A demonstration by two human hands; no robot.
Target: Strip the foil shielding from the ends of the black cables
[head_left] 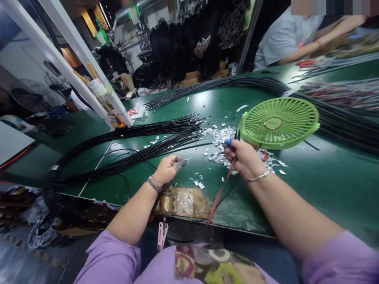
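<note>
My left hand (170, 167) is closed in a pinch above the green table. Thin, pale strands stick out past its fingertips, and a black cable (145, 158) runs into it from the left. My right hand (244, 157) is closed, with something blue at its fingertips and a dark piece rising above the fist; what it grips is mostly hidden. A red strip (219, 197) hangs from below this hand to the table's front edge. Between and beyond the hands lie silvery foil scraps (219, 136). A looped bundle of black cables (97, 142) has its ends near the scraps.
A green fan (278, 123) stands just beyond my right hand. More black cables (237, 82) curve along the back. A taped cardboard piece (191, 202) lies at the front edge. A white post (79, 71) rises at left. Another person (290, 39) works at upper right.
</note>
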